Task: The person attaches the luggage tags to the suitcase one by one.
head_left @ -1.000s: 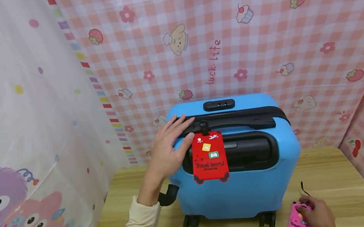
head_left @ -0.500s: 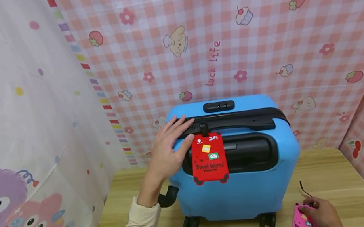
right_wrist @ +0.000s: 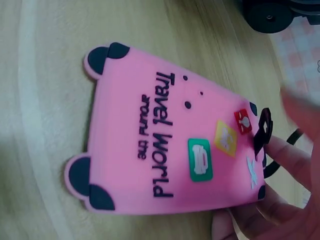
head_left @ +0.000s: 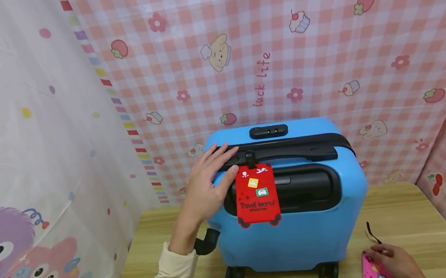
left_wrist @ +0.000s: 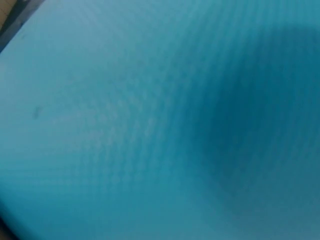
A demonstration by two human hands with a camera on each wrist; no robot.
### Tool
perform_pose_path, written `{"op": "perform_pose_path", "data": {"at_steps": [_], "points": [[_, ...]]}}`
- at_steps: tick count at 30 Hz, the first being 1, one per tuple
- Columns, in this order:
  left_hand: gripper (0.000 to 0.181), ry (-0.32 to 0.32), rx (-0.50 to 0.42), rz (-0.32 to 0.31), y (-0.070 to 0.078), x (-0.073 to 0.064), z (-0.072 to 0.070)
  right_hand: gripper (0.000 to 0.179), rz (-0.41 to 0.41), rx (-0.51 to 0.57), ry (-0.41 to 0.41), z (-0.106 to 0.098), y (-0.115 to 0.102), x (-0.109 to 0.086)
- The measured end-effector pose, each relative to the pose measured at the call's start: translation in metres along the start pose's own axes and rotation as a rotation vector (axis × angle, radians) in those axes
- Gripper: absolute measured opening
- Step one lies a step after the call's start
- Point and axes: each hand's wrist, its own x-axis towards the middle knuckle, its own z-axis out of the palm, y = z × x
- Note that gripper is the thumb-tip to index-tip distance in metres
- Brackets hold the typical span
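Note:
A blue suitcase [head_left: 284, 242] stands upright on its wheels. Across its black top handle [head_left: 287, 152] lies my left hand [head_left: 208, 185], fingers extended, thumb beside a red luggage tag [head_left: 256, 197]. That tag hangs from the handle by a black strap. Blurred blue suitcase shell [left_wrist: 150, 120] fills the left wrist view. At the lower right, my right hand [head_left: 396, 263] holds a pink luggage tag [right_wrist: 170, 135] by its strap end. Fingers [right_wrist: 285, 200] lie behind that end in the right wrist view, and the thumb is blurred. A black strap loop [right_wrist: 264, 131] sticks up there.
The wood-grain table [head_left: 412, 210] carries the suitcase. A black curved piece [head_left: 207, 242] projects at the suitcase's left side. Behind hangs a pink checked cloth [head_left: 324, 53], with a white cartoon cloth [head_left: 44, 154] on the left. A dark wheel [right_wrist: 267, 17] shows in the right wrist view.
My right hand and the pink luggage tag have shifted slightly right and toward the near edge. The left hand stays on the suitcase.

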Motion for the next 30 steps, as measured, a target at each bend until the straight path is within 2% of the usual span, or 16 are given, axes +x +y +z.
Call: {"op": "perform_pose_path", "data": {"at_steps": [2,4,6,8,11,14,19,26,30], "points": [[0.045,0.003,-0.002,0.001,0.0,0.0,0.0,0.092,0.002,0.0,-0.018,0.001,0.002,0.002],[0.045,0.005,-0.001,0.0,0.001,0.0,-0.001,0.096,0.001,-0.001,-0.027,0.003,0.004,0.003],[0.045,0.004,-0.001,-0.003,0.001,0.0,-0.001,0.091,-0.004,-0.004,-0.011,0.005,0.007,0.003],[0.046,0.001,0.0,-0.002,0.002,0.0,-0.001,0.079,-0.001,0.008,0.021,0.007,0.009,0.003],[0.046,0.0,0.0,-0.002,0.001,0.0,0.0,0.056,-0.012,0.018,0.094,0.009,0.012,0.001],[0.045,0.002,-0.004,-0.005,0.001,0.0,0.0,0.044,-0.033,0.032,0.159,0.01,0.012,-0.002],[0.045,0.008,-0.006,-0.01,0.002,0.0,-0.001,0.04,-0.055,0.107,0.229,0.011,0.01,-0.006],[0.045,0.007,-0.006,-0.011,0.003,-0.001,-0.001,0.037,-0.031,0.124,0.376,0.014,0.003,-0.008],[0.045,0.01,-0.007,-0.007,0.003,0.0,0.0,0.035,-0.027,0.147,0.393,0.014,0.0,-0.009]]}}
